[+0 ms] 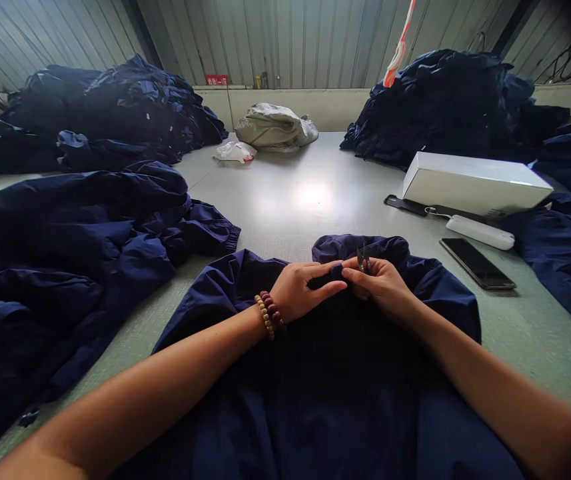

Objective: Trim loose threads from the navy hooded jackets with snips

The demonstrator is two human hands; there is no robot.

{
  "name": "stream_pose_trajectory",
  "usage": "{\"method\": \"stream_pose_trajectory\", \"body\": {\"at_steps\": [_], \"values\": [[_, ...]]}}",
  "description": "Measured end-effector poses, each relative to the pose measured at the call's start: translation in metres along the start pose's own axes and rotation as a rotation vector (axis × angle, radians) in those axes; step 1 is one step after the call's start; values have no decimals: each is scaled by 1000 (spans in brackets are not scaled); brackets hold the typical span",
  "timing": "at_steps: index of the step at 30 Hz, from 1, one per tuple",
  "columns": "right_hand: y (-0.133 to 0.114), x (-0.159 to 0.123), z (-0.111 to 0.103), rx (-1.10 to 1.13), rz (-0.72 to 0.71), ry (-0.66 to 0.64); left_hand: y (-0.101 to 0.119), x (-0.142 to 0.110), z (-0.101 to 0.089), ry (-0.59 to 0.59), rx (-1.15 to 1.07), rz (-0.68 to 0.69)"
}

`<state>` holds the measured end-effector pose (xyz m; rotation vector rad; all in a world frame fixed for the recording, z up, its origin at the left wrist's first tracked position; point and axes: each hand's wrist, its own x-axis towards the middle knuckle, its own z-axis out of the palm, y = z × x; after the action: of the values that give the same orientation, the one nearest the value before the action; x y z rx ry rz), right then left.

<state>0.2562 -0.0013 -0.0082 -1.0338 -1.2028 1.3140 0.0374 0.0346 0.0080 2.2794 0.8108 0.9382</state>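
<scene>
A dark navy garment (335, 373) lies spread on the table in front of me. My left hand (301, 288), with a bead bracelet on the wrist, pinches a fold of the garment's cloth between thumb and fingers. My right hand (380, 283) touches the same fold and grips small metal thread snips (364, 259), whose tips point up and away. Both hands meet at the garment's upper middle, just below a bunched collar or hem (360, 247).
Heaps of navy garments lie at the left (65, 267), back left (110, 107) and back right (450, 100). A white box (470, 183), a white handheld device (480, 232) and a black phone (477, 263) sit to the right. Pale bags (275, 127) rest at the table's far end.
</scene>
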Motion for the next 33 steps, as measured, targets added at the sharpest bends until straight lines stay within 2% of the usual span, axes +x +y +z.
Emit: {"method": "stream_pose_trajectory", "body": {"at_steps": [8,15,20,26,33], "values": [[2,0,6,-23,7,50,-10,2,6,30,-128,47],[-6,-9,8,-119,-238,133,-6,2,6,126,-11,-10],[-17,-21,9,-433,-418,164,-7,3,6,189,104,-75],[-25,-25,13,-812,-479,161,-11,4,6,209,149,-105],[-18,-20,12,-984,-578,162,-9,3,4,199,187,-94]]}}
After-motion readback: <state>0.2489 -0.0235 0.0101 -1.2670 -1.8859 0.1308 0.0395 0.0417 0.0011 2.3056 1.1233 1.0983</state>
